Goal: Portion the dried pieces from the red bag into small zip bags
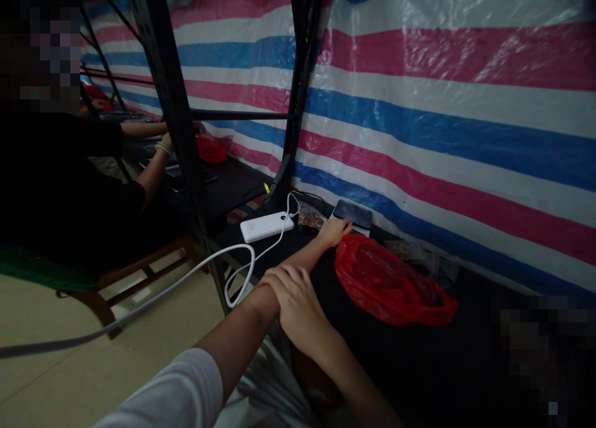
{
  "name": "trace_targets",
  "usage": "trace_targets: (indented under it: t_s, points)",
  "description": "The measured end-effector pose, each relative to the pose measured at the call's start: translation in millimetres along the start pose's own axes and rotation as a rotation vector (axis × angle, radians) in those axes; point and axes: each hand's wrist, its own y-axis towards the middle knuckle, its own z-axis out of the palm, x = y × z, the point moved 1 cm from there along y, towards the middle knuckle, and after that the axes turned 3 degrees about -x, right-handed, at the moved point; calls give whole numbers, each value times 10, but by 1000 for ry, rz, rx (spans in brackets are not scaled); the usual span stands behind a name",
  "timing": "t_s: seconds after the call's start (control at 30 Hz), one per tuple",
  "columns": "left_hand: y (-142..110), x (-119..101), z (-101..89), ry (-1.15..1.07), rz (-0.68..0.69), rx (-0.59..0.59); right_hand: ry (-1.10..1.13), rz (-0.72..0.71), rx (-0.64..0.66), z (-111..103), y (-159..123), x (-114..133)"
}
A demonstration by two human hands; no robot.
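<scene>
- The person's left hand lies at about 1 o'clock, on the black table top. Its fingers curl softly and it does not seem to hold anything, but I cannot be sure.
- The flat black slab, maybe a phone, sits just past those fingers. It leans on something white, perhaps so it can be seen or reached well.
- The right hand lies open on the left arm near the wrist, with its fingers over the arm. It grips nothing else, and it looks like it is just resting there.
- A small clear bag with brown bits in it sits just beside the slab, at the wall side of the table.
- A red plastic bag lies at about 2 o'clock, close to the left arm.
- A white power bank sits at 12 o'clock, with a white cable looping off the table edge.
- A striped plastic sheet hangs behind the table like a wall.
- At 10 o'clock, a co-worker's hand reaches toward another red bag.
</scene>
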Motion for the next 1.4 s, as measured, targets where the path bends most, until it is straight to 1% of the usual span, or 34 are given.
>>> trace_targets:
  t_s: [0.17,0.27,0.33,0.4,0.5,0.57,0.63,0.7,0.77,0.83,0.87,0.9,0.93,1.0,1.1,1.17,1.23,1.3,1.4]
  points:
    - [3,-16,16,11,-3,6,43,-30,29,-14,-18,62]
    - [10,-13,31,8,10,3,119,-94,79,-47,-100,117]
    - [13,-2,35,1,18,-5,154,-112,116,-55,-156,151]
    - [14,13,36,-7,22,-17,162,-79,108,-58,-187,170]
    - [11,28,41,-11,17,-35,123,-21,49,-64,-178,171]
    - [9,25,47,-7,3,-50,88,-19,43,-68,-157,168]
    - [14,8,43,-3,-16,-72,80,-34,64,-69,-145,170]
    - [30,-9,12,1,-34,-133,108,-70,110,-69,-156,175]
    - [54,3,-66,42,-65,-251,155,-130,181,-77,-188,170]
    - [76,71,-187,137,-128,-371,182,-166,217,-119,-234,129]
    - [83,129,-257,200,-171,-401,188,-163,205,-161,-257,90]
    - [87,199,-328,270,-219,-389,190,-151,171,-217,-281,42]
    - [86,278,-398,336,-264,-353,190,-131,121,-289,-304,-15]
    - [71,439,-519,456,-330,-207,189,-82,6,-463,-348,-143]
    - [30,596,-644,490,-330,-96,178,1,-128,-734,-403,-348]
    - [8,616,-681,496,-311,-64,203,65,-181,-869,-431,-503]
    - [0,579,-688,508,-287,-42,280,139,-242,-950,-458,-690]
    - [4,516,-679,521,-266,-34,393,214,-317,-979,-493,-911]
    - [15,453,-678,533,-256,-44,545,300,-452,-965,-553,-1264]
